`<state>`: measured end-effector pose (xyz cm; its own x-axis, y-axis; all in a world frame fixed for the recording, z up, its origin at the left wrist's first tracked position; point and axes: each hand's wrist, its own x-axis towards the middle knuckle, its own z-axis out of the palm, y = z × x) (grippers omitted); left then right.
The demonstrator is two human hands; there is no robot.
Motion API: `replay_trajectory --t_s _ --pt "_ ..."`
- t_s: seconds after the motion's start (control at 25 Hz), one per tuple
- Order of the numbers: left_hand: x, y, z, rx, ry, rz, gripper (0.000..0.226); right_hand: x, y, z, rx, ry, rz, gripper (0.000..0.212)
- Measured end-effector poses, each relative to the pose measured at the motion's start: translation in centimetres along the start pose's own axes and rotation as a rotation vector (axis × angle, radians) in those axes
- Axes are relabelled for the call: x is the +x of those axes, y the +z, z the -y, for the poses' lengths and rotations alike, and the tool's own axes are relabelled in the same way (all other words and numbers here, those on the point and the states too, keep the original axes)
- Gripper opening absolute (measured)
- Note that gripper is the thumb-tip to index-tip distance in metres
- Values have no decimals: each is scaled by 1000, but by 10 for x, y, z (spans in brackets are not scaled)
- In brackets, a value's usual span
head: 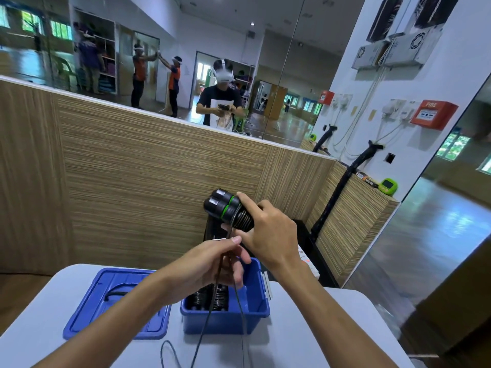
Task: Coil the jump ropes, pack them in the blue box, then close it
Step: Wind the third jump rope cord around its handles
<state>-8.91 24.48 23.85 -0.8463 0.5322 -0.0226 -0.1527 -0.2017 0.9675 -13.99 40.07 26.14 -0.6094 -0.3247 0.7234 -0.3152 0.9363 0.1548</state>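
My right hand [268, 232] grips two black handles [225, 208], my left hand [218, 264] pinches one rope [210, 309] beneath, above one blue box [225, 318], one lid [117, 304] left.

place: dance/exercise studio
evidence: wall mirrors [164, 62] above wood panelling [148, 160], glossy wood floor [438, 235]
also: fire alarm box [433, 114], storage shelves [106, 62] reflected

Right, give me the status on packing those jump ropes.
Done: coiled ropes already lie in the blue box. In hand: the right hand grips a pair of handles while the left hand pinches the cord, part of it wound on, the rest trailing to the table. Left: finish winding, pack it, fit the lid lying beside the box.
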Motion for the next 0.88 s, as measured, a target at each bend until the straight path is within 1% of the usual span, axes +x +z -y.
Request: replay_trajectory --t_s 0.04,0.08,0.12,0.2,0.24,0.28,0.4,0.56,0.6,0.64,0.76,0.84,0.88 --pt "2 -1 1 -83 43 18 34 -1 1 1 8 1 1 81" --pt "4 0 2 -146 80 -4 32 -1 2 1 13 6 3 81" --pt "6 2 3 -173 96 -58 36 -2 3 -1 13 15 8 81" --pt "9 8 5 -115 103 -217 47 -4 5 -5 4 31 22 78" --pt "11 10 5 -57 100 -280 49 -6 6 -6 -4 41 40 78" --pt "13 10 7 13 95 -309 47 -9 8 -7 -17 53 64 77" --pt "13 12 6 207 116 -329 42 -16 15 -6 -46 95 144 75" --pt "18 14 6 635 282 -456 47 -19 15 2 15 128 286 62" --pt "20 13 8 683 292 -460 47 -16 14 2 36 156 325 61" --pt "21 9 11 677 288 -439 46 -13 12 1 67 198 366 61" --pt "22 -8 28 573 281 -365 46 -6 5 -7 211 333 443 63" --pt "19 -18 41 525 323 -333 47 -9 3 -6 231 322 444 65" --pt "18 -21 45 543 347 -317 47 -11 2 -4 226 298 436 66"
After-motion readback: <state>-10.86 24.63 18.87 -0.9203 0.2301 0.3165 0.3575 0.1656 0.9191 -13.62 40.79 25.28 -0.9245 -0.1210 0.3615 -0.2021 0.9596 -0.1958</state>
